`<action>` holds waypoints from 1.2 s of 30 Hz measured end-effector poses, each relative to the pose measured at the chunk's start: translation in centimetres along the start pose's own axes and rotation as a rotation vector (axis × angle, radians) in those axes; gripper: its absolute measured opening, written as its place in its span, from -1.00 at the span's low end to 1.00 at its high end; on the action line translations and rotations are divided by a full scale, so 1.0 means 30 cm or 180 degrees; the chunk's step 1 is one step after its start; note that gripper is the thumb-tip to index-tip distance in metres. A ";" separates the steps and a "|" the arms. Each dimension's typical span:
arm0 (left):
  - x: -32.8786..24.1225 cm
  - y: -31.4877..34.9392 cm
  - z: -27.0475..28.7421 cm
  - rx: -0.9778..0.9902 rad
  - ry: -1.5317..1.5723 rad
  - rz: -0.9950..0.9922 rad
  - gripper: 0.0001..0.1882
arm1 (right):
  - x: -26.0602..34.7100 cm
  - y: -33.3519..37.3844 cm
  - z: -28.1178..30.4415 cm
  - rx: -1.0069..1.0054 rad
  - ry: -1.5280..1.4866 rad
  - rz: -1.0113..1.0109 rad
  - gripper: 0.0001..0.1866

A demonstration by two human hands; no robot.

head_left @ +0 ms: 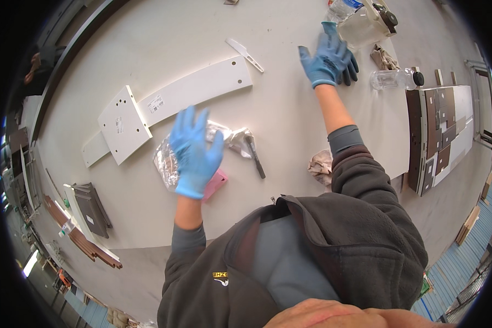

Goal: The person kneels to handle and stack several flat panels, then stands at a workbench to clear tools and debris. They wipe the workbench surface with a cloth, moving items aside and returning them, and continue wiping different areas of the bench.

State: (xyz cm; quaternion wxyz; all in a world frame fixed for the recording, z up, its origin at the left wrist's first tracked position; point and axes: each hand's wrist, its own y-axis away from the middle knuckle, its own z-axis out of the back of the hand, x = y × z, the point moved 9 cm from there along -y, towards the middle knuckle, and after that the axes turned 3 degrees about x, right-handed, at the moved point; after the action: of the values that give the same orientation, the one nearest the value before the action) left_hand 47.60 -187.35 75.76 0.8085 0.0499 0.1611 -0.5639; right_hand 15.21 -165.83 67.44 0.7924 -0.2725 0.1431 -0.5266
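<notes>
My left hand (195,152), in a blue glove, hovers over or touches a crumpled clear plastic bag (165,164). Its fingers are stretched apart with nothing between them. A pink item (216,183) shows partly beneath that hand, and a slim dark tool (255,157) lies beside the bag. Farther off, my right hand (325,63), also gloved in blue, spreads its fingers over a dark blue work glove (351,70) on the table; whether it presses on the glove I cannot tell. Up and left, a square white panel with holes (120,126) rests across a long white board (199,85).
A white knife-like tool (245,54) lies past the board. At the far right stand a clear jug (361,28) and a water bottle (343,9); a black-capped bottle (388,80) lies near a rag (384,58). Stacked panels (448,136) sit right, dark panels (92,209) left.
</notes>
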 end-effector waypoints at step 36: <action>-0.029 -1.496 -0.547 -0.0033 -0.0711 -0.0556 -0.72 | 0.109 -0.404 -0.623 0.1146 -0.0950 0.0258 -0.68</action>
State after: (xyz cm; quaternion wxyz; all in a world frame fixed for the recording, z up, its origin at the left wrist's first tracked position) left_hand 2.34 -198.38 65.09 0.7695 -0.0316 0.0768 -0.6333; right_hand -2.25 -177.66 59.54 0.8611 -0.1957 -0.0610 -0.4652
